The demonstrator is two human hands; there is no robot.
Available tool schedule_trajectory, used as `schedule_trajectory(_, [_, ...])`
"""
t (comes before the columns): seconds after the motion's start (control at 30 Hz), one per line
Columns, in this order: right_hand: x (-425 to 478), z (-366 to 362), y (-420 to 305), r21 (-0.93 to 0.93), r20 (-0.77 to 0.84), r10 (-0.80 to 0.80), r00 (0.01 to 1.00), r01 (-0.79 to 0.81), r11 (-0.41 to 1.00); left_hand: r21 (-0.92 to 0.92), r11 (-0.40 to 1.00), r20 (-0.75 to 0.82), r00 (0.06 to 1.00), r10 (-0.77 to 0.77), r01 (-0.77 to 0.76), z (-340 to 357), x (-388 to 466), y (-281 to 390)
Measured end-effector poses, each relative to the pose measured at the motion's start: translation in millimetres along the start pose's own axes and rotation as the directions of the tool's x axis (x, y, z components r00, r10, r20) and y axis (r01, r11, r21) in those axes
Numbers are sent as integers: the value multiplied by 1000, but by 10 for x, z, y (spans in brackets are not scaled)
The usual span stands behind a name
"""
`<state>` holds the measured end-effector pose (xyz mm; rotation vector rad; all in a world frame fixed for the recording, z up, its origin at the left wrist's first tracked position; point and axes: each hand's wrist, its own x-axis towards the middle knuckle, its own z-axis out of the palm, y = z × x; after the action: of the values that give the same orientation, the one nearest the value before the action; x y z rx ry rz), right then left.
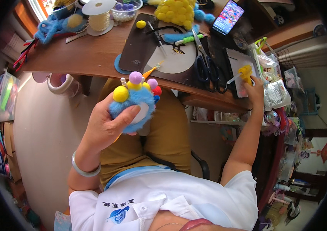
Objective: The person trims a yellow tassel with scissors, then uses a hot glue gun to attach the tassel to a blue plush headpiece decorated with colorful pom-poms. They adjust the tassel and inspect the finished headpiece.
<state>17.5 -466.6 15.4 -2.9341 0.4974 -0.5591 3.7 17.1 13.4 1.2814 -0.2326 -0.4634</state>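
My left hand [107,122] grips a fluffy blue doll head [136,96] above my lap, its thumb across a white oval patch [142,112]. Yellow, lilac and red pompoms crown the head, and an orange pointed piece [149,72] sticks up among them. Far to the right, my right hand [254,89] is closed around the handle of a yellow hot glue gun [245,73]. The gun's pale nozzle points left over a light board [240,59] on the desk.
Navy-handled scissors [205,65], a green-handled tool [191,39] and a thin metal rod [158,37] lie on the dark mat [134,43]. Behind them are a bag of yellow pompoms [175,13] and a lit phone [228,17]. A bead spool [99,21] stands left.
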Motion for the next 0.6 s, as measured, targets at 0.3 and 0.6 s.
schedule_trajectory(0.3, [-280, -210, -1816, 634, 66, -327, 943, 213, 743, 86, 994, -10, 998, -63, 64, -135, -184, 3])
schedule_trajectory(0.6, [-186, 267, -2654, 494, 304, -543, 782, 358, 792, 59, 998, -22, 1000, 7, -6, -167, -174, -153])
